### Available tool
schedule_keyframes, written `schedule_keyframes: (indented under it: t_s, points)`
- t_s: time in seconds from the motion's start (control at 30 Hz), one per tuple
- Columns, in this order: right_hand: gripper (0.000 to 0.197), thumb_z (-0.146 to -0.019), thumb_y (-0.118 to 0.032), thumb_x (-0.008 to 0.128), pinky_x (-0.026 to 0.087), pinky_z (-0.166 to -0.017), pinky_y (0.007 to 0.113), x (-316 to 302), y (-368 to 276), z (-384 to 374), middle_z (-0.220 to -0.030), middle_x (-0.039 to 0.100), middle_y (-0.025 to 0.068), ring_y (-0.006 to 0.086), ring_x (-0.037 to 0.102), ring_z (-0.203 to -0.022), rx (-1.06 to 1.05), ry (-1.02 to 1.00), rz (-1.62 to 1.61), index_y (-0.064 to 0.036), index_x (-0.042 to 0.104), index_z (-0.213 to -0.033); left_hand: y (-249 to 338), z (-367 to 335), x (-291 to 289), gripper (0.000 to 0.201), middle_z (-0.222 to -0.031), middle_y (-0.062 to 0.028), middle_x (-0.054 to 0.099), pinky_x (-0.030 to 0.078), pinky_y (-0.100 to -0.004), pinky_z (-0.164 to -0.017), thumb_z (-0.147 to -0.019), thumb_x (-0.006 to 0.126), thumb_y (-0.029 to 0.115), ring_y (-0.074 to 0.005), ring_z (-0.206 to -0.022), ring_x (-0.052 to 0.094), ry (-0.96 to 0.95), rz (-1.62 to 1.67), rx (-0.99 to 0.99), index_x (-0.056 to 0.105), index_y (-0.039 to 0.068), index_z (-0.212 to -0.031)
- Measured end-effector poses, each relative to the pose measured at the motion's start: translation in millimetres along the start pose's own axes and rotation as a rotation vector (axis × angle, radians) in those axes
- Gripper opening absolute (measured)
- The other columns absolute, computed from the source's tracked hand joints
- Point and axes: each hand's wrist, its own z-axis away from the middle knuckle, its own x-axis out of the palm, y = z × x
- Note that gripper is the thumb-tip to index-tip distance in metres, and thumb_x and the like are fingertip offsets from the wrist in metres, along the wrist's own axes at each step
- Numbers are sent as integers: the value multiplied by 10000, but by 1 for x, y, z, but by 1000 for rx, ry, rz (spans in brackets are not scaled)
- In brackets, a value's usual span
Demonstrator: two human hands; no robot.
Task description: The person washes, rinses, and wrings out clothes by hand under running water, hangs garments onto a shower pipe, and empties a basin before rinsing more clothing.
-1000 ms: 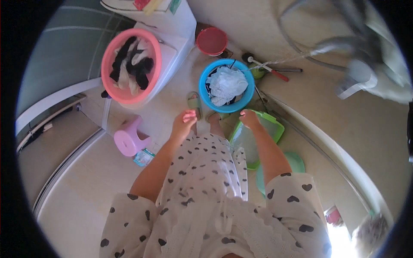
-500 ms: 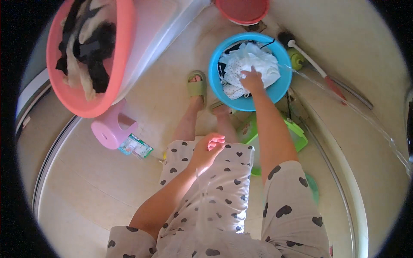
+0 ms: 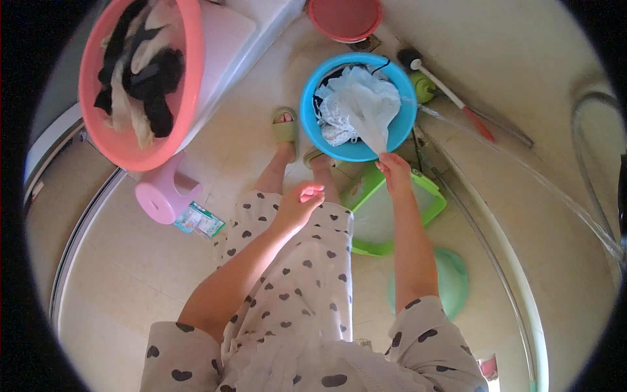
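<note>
A white sheer garment [image 3: 369, 104] rises out of the round blue basin [image 3: 311, 140]. My right hand [image 3: 394, 171] pinches its drawn-out end just past the basin's near rim. White dotted cloth [image 3: 336, 124] and some dark cloth lie beside it in the basin. My left hand [image 3: 299, 208] hovers over my lap, its fingers loosely curled in with nothing visible in them. A clear strand [image 3: 516, 175] runs from the right to the basin's rim; whether it is a hose or running water I cannot tell.
At upper left a pink tub [image 3: 189, 108] holds black and white cloth in water. Below it are a pink stool [image 3: 160, 196] and a packet [image 3: 201, 221]. A green-rimmed container [image 3: 372, 248], pale green basin [image 3: 450, 281], brush [image 3: 450, 91] and red bucket [image 3: 346, 16] stand around.
My right hand has drawn back from inside the blue basin toward me, pulling up the end of the white sheer garment. My left hand stays curled over my lap. The view has shifted slightly.
</note>
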Motion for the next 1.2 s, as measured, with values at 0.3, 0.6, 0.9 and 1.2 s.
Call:
schedule_keyframes:
  t_s: [0.3, 0.6, 0.9, 1.2]
  points:
    - [119, -713, 2, 634, 357, -537, 198, 55, -151, 233, -662, 515, -13, 57, 455, -593, -383, -324, 244, -65, 537, -695, 115, 10, 89, 729, -1267, -182, 370, 434, -422, -844, -691, 723, 323, -240, -1079, 450, -42, 617, -403, 341, 52, -1250]
    - [379, -801, -350, 581, 458, -720, 310, 17, -143, 237, -895, 581, 65, 143, 562, -771, -74, -181, 162, -33, 546, -1007, 185, 84, 97, 428, -771, -86, 608, 474, -295, -591, -691, 538, 126, -180, -612, 555, -289, 438, -271, 474, -14, -1091]
    - [507, -902, -419, 370, 413, -931, 401, 18, -110, 128, -1210, 509, 99, 251, 478, -1114, -73, -312, -828, -54, 426, -1250, 183, 143, 74, 498, -847, -154, 595, 474, -342, -600, -589, 567, 60, -242, -672, 577, -707, 415, -36, 519, -10, -1079]
    - [401, -826, -108, 485, 454, -826, 344, 28, -218, 200, -1094, 553, 108, 206, 553, -961, -354, -145, -283, 0, 436, -1209, 154, 34, 58, 572, -1047, -121, 580, 446, -348, -829, -677, 605, 149, -241, -983, 548, -174, -122, -75, 445, 8, -1208]
